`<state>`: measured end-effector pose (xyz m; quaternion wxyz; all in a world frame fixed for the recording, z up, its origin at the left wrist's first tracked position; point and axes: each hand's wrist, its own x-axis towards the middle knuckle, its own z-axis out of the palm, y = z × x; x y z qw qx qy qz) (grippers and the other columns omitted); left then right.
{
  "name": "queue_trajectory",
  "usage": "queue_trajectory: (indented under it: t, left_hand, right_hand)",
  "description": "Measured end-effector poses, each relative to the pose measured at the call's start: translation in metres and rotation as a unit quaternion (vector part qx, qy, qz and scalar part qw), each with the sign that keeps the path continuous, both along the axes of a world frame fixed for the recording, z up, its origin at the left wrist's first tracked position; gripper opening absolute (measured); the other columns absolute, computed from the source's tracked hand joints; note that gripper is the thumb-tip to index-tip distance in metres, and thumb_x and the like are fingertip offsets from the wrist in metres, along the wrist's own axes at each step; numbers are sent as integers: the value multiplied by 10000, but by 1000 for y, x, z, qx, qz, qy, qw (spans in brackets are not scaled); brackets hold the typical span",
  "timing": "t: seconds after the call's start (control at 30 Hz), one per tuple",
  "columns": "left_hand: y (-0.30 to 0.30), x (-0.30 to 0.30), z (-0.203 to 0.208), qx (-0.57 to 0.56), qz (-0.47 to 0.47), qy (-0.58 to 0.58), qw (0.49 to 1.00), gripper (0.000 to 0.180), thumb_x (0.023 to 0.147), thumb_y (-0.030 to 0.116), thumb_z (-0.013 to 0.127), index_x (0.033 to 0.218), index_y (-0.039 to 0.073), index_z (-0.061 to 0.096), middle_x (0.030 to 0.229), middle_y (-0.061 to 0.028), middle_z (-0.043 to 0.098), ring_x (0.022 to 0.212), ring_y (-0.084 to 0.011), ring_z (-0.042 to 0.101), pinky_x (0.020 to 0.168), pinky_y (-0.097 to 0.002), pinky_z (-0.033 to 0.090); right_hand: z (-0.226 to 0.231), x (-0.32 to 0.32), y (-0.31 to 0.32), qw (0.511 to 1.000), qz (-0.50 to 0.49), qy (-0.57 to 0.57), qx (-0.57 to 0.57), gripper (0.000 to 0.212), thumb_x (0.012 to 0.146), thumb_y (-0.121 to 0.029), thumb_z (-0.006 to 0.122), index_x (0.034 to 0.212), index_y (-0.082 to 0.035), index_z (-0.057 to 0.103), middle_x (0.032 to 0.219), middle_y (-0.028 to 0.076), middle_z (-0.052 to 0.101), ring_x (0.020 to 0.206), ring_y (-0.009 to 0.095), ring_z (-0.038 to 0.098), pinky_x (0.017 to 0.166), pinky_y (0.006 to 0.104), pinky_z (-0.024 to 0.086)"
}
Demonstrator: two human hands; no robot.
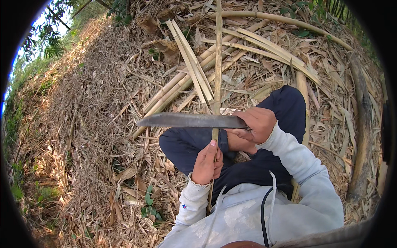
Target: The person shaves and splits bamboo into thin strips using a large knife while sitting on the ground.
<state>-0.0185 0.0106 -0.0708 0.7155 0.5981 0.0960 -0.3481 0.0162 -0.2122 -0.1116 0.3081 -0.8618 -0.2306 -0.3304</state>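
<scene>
My left hand (pixel 208 162) is closed round a long, narrow bamboo strip (pixel 218 70), which runs from beside my body away to the far edge of the view. In my right hand (pixel 258 123) is a machete (pixel 186 120), gripped at its handle end, most of which my fingers hide. Its broad dark blade lies level across the strip, a little beyond my left hand, with the tip pointing left. Whether the edge touches or bites into the bamboo I cannot tell.
Several split bamboo strips (pixel 192 62) lie just beyond my crossed legs (pixel 285 108), over thicker bamboo poles (pixel 171 93). More strips (pixel 269 49) are at the far right. A weathered log (pixel 362 132) lies on my right. Dry leaves (pixel 95 136) cover the sloping ground.
</scene>
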Motion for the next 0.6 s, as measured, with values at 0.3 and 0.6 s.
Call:
queue_trajectory:
  t: [0.3,0.6]
  left_hand:
    - [6,5,-9,-24,58,37,997,558,1009,582,333,800,101,524,484,50,259,333,-60,189,301,-233,159]
    - [-1,6,-11,-92,1,70,993,526,1030,543,299,726,129,414,484,56,223,338,-55,151,294,-233,144]
  right_hand:
    - [2,-29,31,997,54,61,-8,540,723,-581,761,688,-71,587,601,61,528,513,242,576,472,338,450]
    - [6,-8,5,994,49,-8,-96,564,711,-622,736,645,-94,549,565,41,487,487,236,555,460,345,444]
